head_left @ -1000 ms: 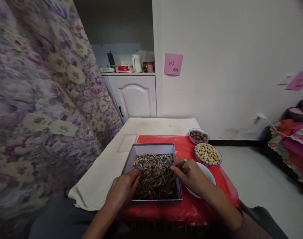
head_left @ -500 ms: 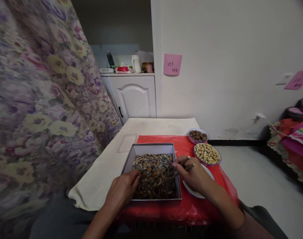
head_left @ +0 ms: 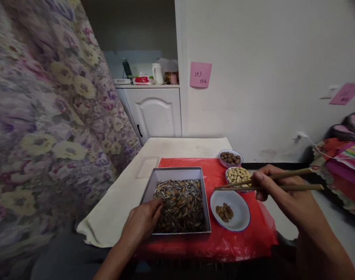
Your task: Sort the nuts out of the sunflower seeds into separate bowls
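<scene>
Gripping the chopsticks (head_left: 303, 187) in the right hand (head_left: 285, 200), bending thumb and fingers snugly around the shafts well behind the tips. Pointing those tips leftward from the right hand, over the far-left rim of the bowl (head_left: 238, 214), nearly together and showing nothing between. Resting the left hand (head_left: 144, 218), half curled, over the nearest wall of the box (head_left: 179, 174); hiding too much beneath the knuckles to tell of any hold there. Showing almonds (head_left: 224, 212) in the bowl, below and left of the right hand, and more among the seeds (head_left: 192, 217), just right of the left hand. Judging by looks, handling as light, hard and smooth, likely slipping if pinched at the pointed ends; calling for a hold across the broad middle. Counting the chopsticks as light and stiff, best being held toward the thick ends.
</scene>
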`<state>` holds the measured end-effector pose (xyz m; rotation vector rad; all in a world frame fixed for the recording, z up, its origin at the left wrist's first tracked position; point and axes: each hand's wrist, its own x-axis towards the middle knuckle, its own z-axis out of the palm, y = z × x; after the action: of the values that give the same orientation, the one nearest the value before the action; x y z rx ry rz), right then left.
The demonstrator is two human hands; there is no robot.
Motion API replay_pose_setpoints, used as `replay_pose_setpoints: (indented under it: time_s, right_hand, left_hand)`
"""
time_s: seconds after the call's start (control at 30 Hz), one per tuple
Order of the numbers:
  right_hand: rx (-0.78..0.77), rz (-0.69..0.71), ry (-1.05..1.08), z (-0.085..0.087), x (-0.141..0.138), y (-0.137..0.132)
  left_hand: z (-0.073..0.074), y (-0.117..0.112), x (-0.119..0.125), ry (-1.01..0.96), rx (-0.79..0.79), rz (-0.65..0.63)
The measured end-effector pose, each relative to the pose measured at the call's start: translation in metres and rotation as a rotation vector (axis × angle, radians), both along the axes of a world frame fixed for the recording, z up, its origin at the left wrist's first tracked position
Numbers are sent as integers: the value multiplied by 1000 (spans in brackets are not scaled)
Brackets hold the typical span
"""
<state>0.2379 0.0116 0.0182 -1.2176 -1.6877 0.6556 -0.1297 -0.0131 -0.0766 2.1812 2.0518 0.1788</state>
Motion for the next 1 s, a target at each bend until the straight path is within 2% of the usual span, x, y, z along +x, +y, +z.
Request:
replay_pose_setpoints:
  time_s: [0.13, 0.27, 0.33, 0.4, 0.43, 0.53, 0.7, 1.0]
  right_hand:
    - [2, 3, 17, 2, -1, -2]
    - [-30, 89, 12, -4, -28, 0]
    - [-52, 163, -27, -14, -47, 3]
    - [8, 215, -112, -27, -66, 7]
    - [61, 221, -145, -35, -74, 9]
    - [79, 233, -235, -57, -89, 16]
    - [117, 242, -272, -76, -96, 23]
    - [125, 240, -284, -80, -97, 27]
  left_hand:
    - [1, 1, 1, 10, -8, 5]
    - [1, 0, 1, 3, -10, 11]
    - [1, 0, 1, 0, -13, 15]
    - [1, 0, 1, -1, -13, 13]
    - [1, 0, 1, -1, -11, 10]
    - [1, 0, 1, -3, -5, 8]
    - [-1, -1, -1, -10, 10, -3]
    - [0, -2, 1, -13, 3, 10]
